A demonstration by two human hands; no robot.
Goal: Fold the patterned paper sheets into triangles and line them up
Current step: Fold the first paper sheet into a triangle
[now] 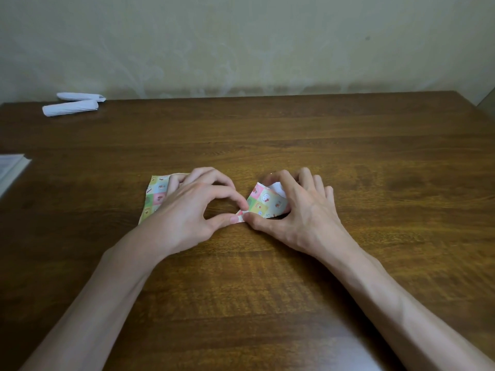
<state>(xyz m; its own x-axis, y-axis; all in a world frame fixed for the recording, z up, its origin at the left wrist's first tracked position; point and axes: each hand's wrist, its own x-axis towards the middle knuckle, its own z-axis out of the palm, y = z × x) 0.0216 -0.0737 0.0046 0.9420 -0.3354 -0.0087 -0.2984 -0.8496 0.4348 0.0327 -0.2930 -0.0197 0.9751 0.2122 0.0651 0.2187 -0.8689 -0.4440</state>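
Wooden table (241,290) fills the near view, and two bare forearms reach in from the bottom edge, cut off before the elbows. Between the hands lies the folded patterned sheet (263,202), a checked paper of small pastel cartoon squares with a strip of white underside showing at its far edge. Much of it is hidden under the right hand (302,210), so its full outline cannot be made out. That hand grips it, thumb on the near corner and fingers curled over the raised far edge. The left hand (192,207) meets the same near corner, pinching it between thumb tip and forefinger, with the other fingers arched above the wood.

Left of the folded sheet, flat patterned paper (154,195) lies under the left hand, only its left part showing; whether it is one sheet or several I cannot tell. Further left, a pale stack of paper or a book (10,167) is cut off by the frame. Beyond the folded sheet and far to the left, two white paper rolls (71,107) lie side by side near the table's back edge, below a stained pale wall (241,44).
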